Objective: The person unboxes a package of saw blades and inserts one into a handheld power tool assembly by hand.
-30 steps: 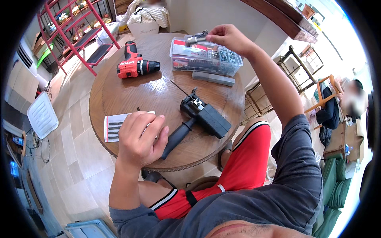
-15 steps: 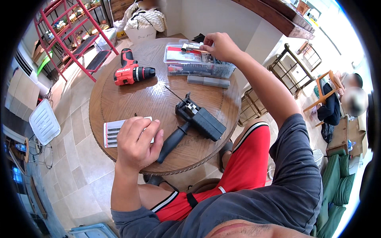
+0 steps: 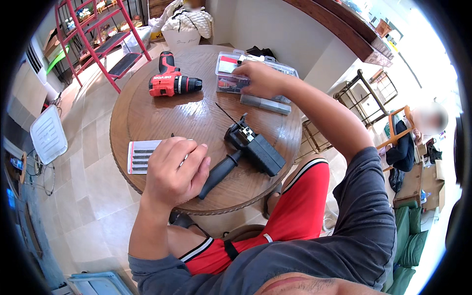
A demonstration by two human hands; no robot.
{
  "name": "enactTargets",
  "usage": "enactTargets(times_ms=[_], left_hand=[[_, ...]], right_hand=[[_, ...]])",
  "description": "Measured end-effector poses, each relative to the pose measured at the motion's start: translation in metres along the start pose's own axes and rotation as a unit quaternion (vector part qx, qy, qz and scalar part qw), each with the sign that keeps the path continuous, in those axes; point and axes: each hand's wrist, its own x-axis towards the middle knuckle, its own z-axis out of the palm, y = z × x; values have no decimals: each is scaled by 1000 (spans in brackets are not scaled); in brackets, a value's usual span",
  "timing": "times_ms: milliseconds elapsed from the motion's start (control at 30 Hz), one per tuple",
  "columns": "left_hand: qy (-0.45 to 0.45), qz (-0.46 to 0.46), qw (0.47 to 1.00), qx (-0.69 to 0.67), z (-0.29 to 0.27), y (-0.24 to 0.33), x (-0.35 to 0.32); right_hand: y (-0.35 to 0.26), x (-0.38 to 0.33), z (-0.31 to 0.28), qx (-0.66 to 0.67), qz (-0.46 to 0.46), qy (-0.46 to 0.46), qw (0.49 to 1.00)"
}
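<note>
Over the near-left part of the round table, my left hand (image 3: 172,169) is closed, a thin metal piece (image 3: 184,160) showing between its fingers. A card of saw blades (image 3: 142,160) lies partly behind that hand. Just right of it rests a black saw attachment (image 3: 258,152) with a side handle (image 3: 220,174) and a thin blade (image 3: 226,113) pointing away. My right hand (image 3: 263,78) reaches to the clear plastic box (image 3: 226,88), thumb and forefinger apart at its near side. A silver angled piece (image 3: 250,58) lies on the box's contents, just beyond the fingers.
A red and black cordless drill (image 3: 169,84) lies at the far left of the table (image 3: 162,120). A grey flat case (image 3: 265,104) sits before the box. A red stepladder (image 3: 110,54) stands beyond, and a person sits near a wooden chair (image 3: 396,130) at right.
My right hand has let go of the silver angled piece and come down nearer the front of the box. The left hand stays closed near the blade card. The view has shifted slightly.
</note>
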Motion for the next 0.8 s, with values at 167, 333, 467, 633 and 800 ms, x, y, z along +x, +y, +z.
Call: enactTargets(times_ms=[167,333,467,633,800], left_hand=[[0,2,1000,6,-2,-1,-1],[4,2,1000,0,-6,3,-1],[8,9,1000,5,-5,2,-1],[8,10,1000,0,-5,1,0],[-2,7,1000,0,-2,3,1]], right_hand=[[-21,13,-3,-46,66,-10,997],[-12,18,-1,-59,52,-20,997],[-3,18,7,31,33,25,999],[-2,19,10,32,43,17,998],[-10,27,7,-34,44,-10,998]])
